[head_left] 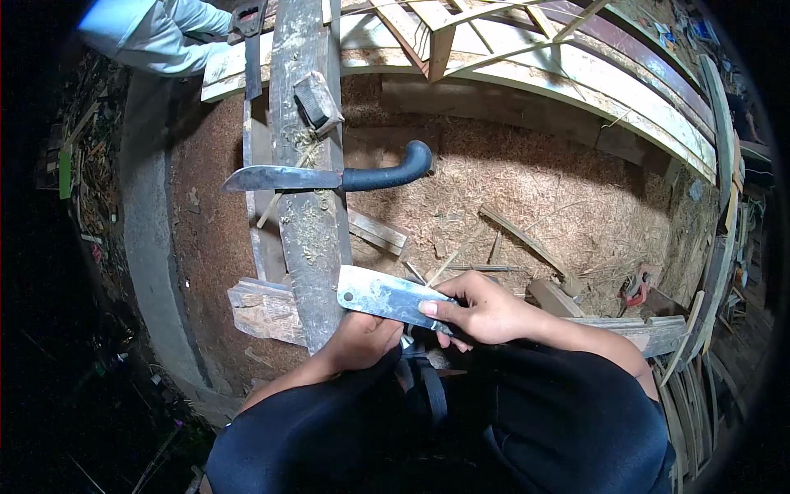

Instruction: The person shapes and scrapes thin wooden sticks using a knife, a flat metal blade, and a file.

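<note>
A cleaver [383,296] with a broad, scuffed metal blade and a hole near its far left corner lies across my lap area. My right hand [481,309] is closed around its handle end, with the thumb pressed on the blade. Just under the blade's lower edge is my left hand [366,339], its fingers curled in; what they hold, if anything, is hidden. Ahead, a machete [284,179] with a curved black handle rests across the weathered plank [309,239]. A worn block with a dark face [317,103] sits farther up that plank.
At the upper left, a person's sleeve [169,53] is beside a handsaw [253,62]. Long pale boards [527,74] run across the back. Wood shavings [485,181] and offcuts cover the ground. Another saw with a red handle [638,288] lies at the right.
</note>
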Available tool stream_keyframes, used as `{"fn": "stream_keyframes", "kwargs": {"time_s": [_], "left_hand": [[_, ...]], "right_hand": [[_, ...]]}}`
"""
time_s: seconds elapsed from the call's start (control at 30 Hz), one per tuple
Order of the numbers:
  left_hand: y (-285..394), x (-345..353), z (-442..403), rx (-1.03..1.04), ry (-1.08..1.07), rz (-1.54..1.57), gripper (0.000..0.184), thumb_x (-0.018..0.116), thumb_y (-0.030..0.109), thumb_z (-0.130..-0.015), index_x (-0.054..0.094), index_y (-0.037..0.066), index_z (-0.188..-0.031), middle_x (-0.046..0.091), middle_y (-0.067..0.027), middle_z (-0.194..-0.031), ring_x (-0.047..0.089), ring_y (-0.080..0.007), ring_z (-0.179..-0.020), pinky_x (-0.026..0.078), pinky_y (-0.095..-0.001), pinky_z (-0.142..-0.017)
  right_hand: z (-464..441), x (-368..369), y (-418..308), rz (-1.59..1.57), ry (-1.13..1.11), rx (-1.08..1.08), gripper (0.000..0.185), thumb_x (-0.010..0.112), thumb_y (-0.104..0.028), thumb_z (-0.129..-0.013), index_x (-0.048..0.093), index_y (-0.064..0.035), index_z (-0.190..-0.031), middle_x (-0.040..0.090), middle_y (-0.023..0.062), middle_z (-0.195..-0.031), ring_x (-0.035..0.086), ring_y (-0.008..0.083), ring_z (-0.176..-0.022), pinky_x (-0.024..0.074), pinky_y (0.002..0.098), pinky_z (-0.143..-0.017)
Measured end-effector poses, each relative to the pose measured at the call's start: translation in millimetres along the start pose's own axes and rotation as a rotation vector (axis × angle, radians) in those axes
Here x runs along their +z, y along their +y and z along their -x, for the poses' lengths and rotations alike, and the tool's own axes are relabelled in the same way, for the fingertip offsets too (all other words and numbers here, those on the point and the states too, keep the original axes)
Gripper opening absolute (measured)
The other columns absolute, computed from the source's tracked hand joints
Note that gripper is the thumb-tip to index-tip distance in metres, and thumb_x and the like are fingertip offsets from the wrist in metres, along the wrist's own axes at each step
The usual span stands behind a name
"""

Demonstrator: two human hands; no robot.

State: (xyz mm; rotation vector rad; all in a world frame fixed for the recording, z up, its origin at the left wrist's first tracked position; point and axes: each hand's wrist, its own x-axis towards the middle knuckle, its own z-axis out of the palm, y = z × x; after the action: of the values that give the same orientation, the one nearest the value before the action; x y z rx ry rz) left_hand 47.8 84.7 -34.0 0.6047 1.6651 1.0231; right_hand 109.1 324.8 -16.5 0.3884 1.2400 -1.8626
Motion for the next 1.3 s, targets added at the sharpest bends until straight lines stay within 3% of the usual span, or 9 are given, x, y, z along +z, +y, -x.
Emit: {"fn": "stream_keyframes", "kwargs": {"time_s": [0.13, 0.2, 0.43, 0.5, 0.8, 0.87, 1.2, 1.27, 1.3], "left_hand": [[9.9, -4.6, -5.5, 0.420, 0.145, -0.532, 0.014, 0.053, 0.006, -0.096, 0.063, 0.000, -0.105, 0.064, -0.0126, -0.095, 0.061, -0.0211, -0.091, 0.047, -0.0354, -0.083], [27.9, -11.0, -5.2, -0.376, -0.051, 0.288, 0.019, 0.050, 0.013, -0.100, 0.065, 0.000, -0.098, 0.063, -0.0074, -0.082, 0.060, -0.0146, -0.081, 0.048, -0.0310, -0.076], [29.8, -4.2, -2.1, -0.286, -0.018, 0.223, 0.027, 0.048, 0.018, -0.102, 0.065, -0.001, -0.094, 0.063, -0.0045, -0.078, 0.057, -0.0096, -0.075, 0.047, -0.0283, -0.070], [34.0, -1.6, -4.1, -0.160, 0.039, 0.189, 0.029, 0.046, 0.017, -0.104, 0.063, 0.002, -0.088, 0.051, 0.0019, -0.066, 0.044, -0.0055, -0.062, 0.038, -0.0243, -0.058], [39.3, -6.4, -2.1, -0.234, -0.054, 0.279, 0.025, 0.046, 0.016, -0.103, 0.063, 0.003, -0.091, 0.053, -0.0012, -0.071, 0.048, -0.0068, -0.068, 0.041, -0.0255, -0.064], [29.1, -9.3, 15.0, -0.253, -0.057, 0.288, 0.025, 0.045, 0.015, -0.103, 0.063, 0.004, -0.091, 0.052, -0.0007, -0.070, 0.047, -0.0068, -0.067, 0.041, -0.0251, -0.064], [20.8, -5.3, -4.1, -0.328, -0.152, 0.247, 0.027, 0.043, 0.012, -0.102, 0.064, 0.002, -0.087, 0.055, -0.0023, -0.069, 0.054, -0.0105, -0.068, 0.045, -0.0285, -0.066], [8.8, 3.0, -2.8, 0.235, 0.060, 0.036, 0.014, 0.049, 0.003, -0.096, 0.063, 0.001, -0.091, 0.063, -0.0047, -0.082, 0.058, -0.0140, -0.076, 0.047, -0.0313, -0.071], [4.6, 0.0, -0.7, 0.179, -0.001, -0.006, 0.011, 0.051, 0.000, -0.093, 0.062, 0.000, -0.093, 0.064, -0.0056, -0.088, 0.060, -0.0172, -0.081, 0.048, -0.0326, -0.074]], "right_hand": [[0.6, 0.0, 4.8, -0.018, 0.046, -0.039, 0.035, 0.053, -0.027, -0.104, 0.066, 0.0017, -0.089, 0.064, 0.0033, -0.065, 0.055, 0.0083, -0.048, 0.0441, 0.0263, -0.047], [3.4, -3.8, 7.6, -0.030, 0.150, -0.071, 0.035, 0.054, -0.026, -0.103, 0.066, 0.0013, -0.087, 0.063, 0.0033, -0.065, 0.055, 0.0084, -0.049, 0.0434, 0.0261, -0.047], [17.8, -3.4, 17.8, -0.109, 0.205, -0.056, 0.031, 0.058, -0.024, -0.102, 0.067, 0.0026, -0.090, 0.063, 0.0038, -0.065, 0.054, 0.0086, -0.049, 0.0415, 0.0260, -0.046], [21.8, -2.7, 20.2, -0.102, 0.236, -0.066, 0.029, 0.059, -0.023, -0.101, 0.067, 0.0027, -0.090, 0.063, 0.0039, -0.065, 0.054, 0.0085, -0.049, 0.0414, 0.0260, -0.046], [33.9, -5.0, 23.7, -0.092, 0.385, -0.083, 0.027, 0.058, -0.021, -0.101, 0.065, 0.0045, -0.093, 0.064, 0.0064, -0.065, 0.056, 0.0105, -0.051, 0.0435, 0.0246, -0.048], [42.9, -28.3, 32.3, -0.313, 0.808, -0.284, 0.028, 0.056, -0.022, -0.102, 0.061, 0.0036, -0.093, 0.062, 0.0065, -0.063, 0.055, 0.0114, -0.049, 0.0434, 0.0256, -0.048], [28.7, -10.9, 15.0, -0.090, 0.128, -0.005, 0.030, 0.054, -0.023, -0.104, 0.064, 0.0043, -0.106, 0.065, 0.0057, -0.070, 0.057, 0.0095, -0.051, 0.0454, 0.0253, -0.048], [21.8, -8.9, 10.9, -0.037, 0.015, 0.051, 0.031, 0.053, -0.025, -0.104, 0.064, 0.0038, -0.107, 0.065, 0.0050, -0.070, 0.057, 0.0089, -0.051, 0.0455, 0.0251, -0.047], [19.9, -9.2, 9.7, -0.022, -0.007, 0.040, 0.032, 0.053, -0.025, -0.104, 0.064, 0.0039, -0.107, 0.065, 0.0052, -0.070, 0.057, 0.0092, -0.050, 0.0454, 0.0252, -0.047]]}}
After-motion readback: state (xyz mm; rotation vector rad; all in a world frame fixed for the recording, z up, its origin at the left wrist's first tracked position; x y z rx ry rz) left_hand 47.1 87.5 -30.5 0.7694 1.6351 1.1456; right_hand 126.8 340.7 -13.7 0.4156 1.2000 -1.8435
